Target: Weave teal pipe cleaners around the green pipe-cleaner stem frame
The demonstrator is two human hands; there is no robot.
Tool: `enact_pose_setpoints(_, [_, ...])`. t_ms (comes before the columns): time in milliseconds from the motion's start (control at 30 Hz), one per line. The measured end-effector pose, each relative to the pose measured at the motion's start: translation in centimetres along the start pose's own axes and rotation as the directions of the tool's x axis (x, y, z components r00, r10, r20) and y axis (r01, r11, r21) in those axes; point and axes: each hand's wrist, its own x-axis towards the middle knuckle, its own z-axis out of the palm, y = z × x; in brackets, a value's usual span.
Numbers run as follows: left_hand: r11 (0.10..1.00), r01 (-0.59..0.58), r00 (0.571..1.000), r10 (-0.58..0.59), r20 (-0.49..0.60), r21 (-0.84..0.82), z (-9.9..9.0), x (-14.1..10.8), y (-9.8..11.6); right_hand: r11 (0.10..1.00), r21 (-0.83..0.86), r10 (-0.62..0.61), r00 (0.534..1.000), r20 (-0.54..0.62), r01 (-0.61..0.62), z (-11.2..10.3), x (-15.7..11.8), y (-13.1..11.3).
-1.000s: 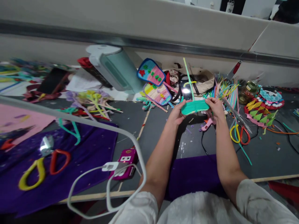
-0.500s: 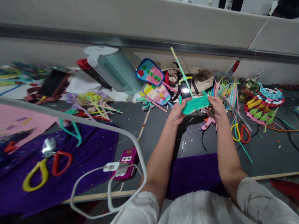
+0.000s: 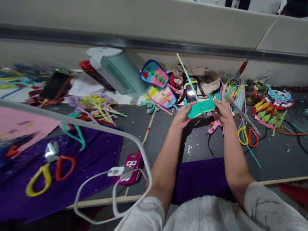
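A flat teal piece of fuzzy stems (image 3: pixel 201 108) is held up over the grey table between my two hands. My left hand (image 3: pixel 183 116) pinches its left end, and my right hand (image 3: pixel 223 110) grips the right end. From its upper edge a long pale green and yellow stem (image 3: pixel 184 70) sticks up, with a short yellow stem (image 3: pixel 191 83) across it. Short teal ends stand up near both hands. Just below my right hand lies a pink glue gun (image 3: pixel 214 127).
Two scissors, one pair on purple cloth (image 3: pixel 96 160) and the other (image 3: pixel 248 136) at right. A magenta power bank (image 3: pixel 131 168) with a white cable lies left of my arms. Behind are decorated fuzzy panels (image 3: pixel 155 74), a glass jar (image 3: pixel 257 92) and stem bundles (image 3: pixel 232 91).
The upright stem's top has dipped slightly. Both hands keep their hold on the teal piece, almost unmoved.
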Motion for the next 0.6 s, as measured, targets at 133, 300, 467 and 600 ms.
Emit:
enact_pose_setpoints(133, [1.000, -0.013, 0.995, 0.013, 0.100, 0.005, -0.2, -0.6, 0.3, 1.000, -0.007, -0.014, 1.000, 0.007, 0.014, -0.4, 0.1, 0.2])
enact_pose_setpoints(300, [1.000, -0.020, 0.987, 0.017, 0.162, 0.022, -0.4, -1.4, 0.6, 1.000, 0.020, -0.008, 1.000, -0.017, 0.008, -0.5, 0.2, 0.5])
enact_pose_setpoints(467, [0.999, -0.028, 0.991, 0.023, 0.132, 0.036, -0.4, -1.3, 0.6, 0.999, -0.037, 0.008, 0.996, -0.089, -0.011, -0.5, 0.2, 0.5])
enact_pose_setpoints(600, [1.000, -0.021, 0.990, 0.020, 0.142, 0.004, -0.6, -1.0, 0.5, 0.997, -0.070, 0.013, 0.992, -0.129, -0.022, -0.5, 0.3, 0.6])
